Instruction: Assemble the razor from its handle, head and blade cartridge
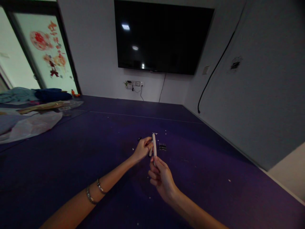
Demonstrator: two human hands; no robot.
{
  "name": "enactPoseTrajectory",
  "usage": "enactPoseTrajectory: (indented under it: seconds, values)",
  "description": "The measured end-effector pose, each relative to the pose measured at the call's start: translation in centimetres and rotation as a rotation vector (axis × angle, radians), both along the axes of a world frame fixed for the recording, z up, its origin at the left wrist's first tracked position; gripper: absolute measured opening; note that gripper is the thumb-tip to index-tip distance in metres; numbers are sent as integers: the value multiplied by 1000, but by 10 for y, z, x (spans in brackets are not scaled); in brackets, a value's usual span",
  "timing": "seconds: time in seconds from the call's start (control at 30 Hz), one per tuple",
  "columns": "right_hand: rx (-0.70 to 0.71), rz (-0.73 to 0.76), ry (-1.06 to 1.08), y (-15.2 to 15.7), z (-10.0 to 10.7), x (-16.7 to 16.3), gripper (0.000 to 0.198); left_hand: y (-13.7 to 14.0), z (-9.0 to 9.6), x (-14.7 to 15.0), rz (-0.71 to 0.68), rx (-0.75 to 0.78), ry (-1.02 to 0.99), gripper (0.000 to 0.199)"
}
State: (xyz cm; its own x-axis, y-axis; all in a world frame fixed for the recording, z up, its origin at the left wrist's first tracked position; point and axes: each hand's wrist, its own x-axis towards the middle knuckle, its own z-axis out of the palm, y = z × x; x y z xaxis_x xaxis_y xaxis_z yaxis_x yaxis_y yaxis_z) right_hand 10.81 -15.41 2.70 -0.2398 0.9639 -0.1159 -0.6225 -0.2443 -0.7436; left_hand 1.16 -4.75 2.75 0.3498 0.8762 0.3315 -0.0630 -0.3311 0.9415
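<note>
My right hand [164, 179] pinches the lower end of a slim white stick [154, 144] between thumb and fingers, and the stick points up and away from me. Just left of it, the fingers of my left hand [143, 149] are closed around a short pale piece with a dark edge [150, 152]. The stick partly covers that piece, so its kind is unclear. Whether the left fingertips touch the stick too, I cannot tell. A small dark, clear-edged case [162, 147] lies on the purple surface right of the stick.
Small white scraps [229, 180] dot the wide purple surface [202, 197]. Plastic sheeting [35, 125] and folded blue cloth [52, 94] lie at the left. A black cable [215, 68] hangs down the right wall. A television [164, 38] is mounted on the far wall.
</note>
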Motion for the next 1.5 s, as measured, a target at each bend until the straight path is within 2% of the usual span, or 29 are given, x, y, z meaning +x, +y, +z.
enactPoseTrajectory:
  seconds: [0.23, 0.43, 0.57, 0.93, 1.13, 1.27, 1.5]
  values:
    - [53, -56, 23, 5, 2, 6, 26, -2, 2, 1, -37, -25, -31, 23]
    - [4, -74, 0, 1, -6, 2, 29, -5, 5, 2, -26, -38, -27, 19]
    - [20, -71, 2, 2, -3, 2, 28, -6, 6, 3, 7, -49, -32, 20]
    - [33, -98, -10, 4, 1, 5, 29, -6, 1, 4, -49, -63, -45, 23]
    - [1, -104, -39, 2, 1, 3, 30, -6, 2, 3, -34, -57, -26, 19]
    - [34, -116, -51, 3, 3, 4, 31, -7, 2, 4, -54, -59, -47, 22]
    - [20, -93, -90, -1, -8, 3, 26, -3, 6, 3, -18, -82, -86, 23]
